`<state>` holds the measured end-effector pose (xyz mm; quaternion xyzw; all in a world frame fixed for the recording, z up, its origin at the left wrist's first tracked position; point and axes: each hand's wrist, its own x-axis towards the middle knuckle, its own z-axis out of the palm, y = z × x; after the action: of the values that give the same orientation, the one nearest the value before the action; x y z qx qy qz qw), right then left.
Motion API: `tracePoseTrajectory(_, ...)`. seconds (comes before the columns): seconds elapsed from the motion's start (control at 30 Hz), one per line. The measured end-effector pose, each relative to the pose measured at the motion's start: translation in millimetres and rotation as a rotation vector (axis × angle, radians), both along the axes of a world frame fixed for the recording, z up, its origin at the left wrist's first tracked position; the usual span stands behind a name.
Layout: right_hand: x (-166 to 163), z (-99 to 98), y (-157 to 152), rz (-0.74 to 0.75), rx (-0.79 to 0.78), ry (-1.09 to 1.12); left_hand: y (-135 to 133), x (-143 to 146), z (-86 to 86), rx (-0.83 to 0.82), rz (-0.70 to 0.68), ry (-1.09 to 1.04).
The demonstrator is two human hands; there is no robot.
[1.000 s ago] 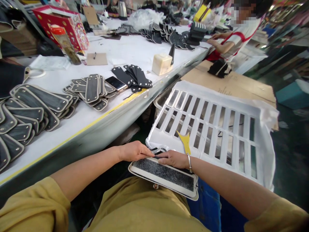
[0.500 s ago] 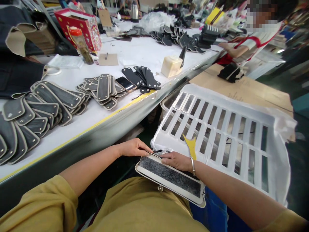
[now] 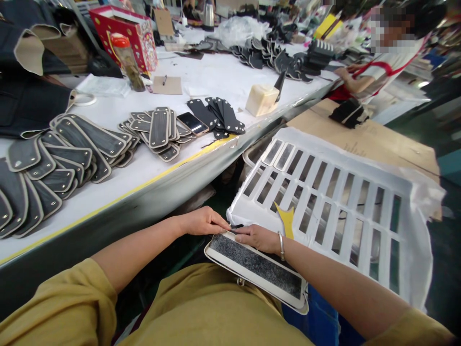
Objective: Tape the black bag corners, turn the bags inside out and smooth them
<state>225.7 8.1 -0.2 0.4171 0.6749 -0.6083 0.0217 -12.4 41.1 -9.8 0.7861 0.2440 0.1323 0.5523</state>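
Head view gives me a long panel with a speckled dark strip and pale border [image 3: 257, 267], lying just in front of the person's waist, its long axis slanting from far left to near right. Both hands meet at its far edge, so the panel lies on the body side of them. The left hand [image 3: 206, 222] is nearer its left end, fingers drawn together and tips pointing right; I cannot tell what they pinch. The right hand [image 3: 260, 239] lies across the far edge around mid-length, fingers close together, thumb toward the left fingertips; its grip underneath is hidden from me. Beyond that hand I see a yellow cutout [image 3: 286, 222] on a white slotted frame [image 3: 248, 212]. Left of the frame, dark pale-edged plates [image 3: 160, 128] lie heaped beside a phone [image 3: 194, 123] on the white table [image 3: 216, 74].
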Motion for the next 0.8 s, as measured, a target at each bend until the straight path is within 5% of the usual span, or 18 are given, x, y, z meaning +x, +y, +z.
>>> tracePoseTrajectory(0.4,2.7,-6.3,-1.4,-0.037,0.075,-0.028,-1.5,-0.5,1.1,-0.029,0.008,-0.009)
tracePoseTrajectory(0.8,-10.1,4.6,-3.3,0.1,0.253,-0.16,-2.4,-1.7,1.4,0.052,-0.007,0.001)
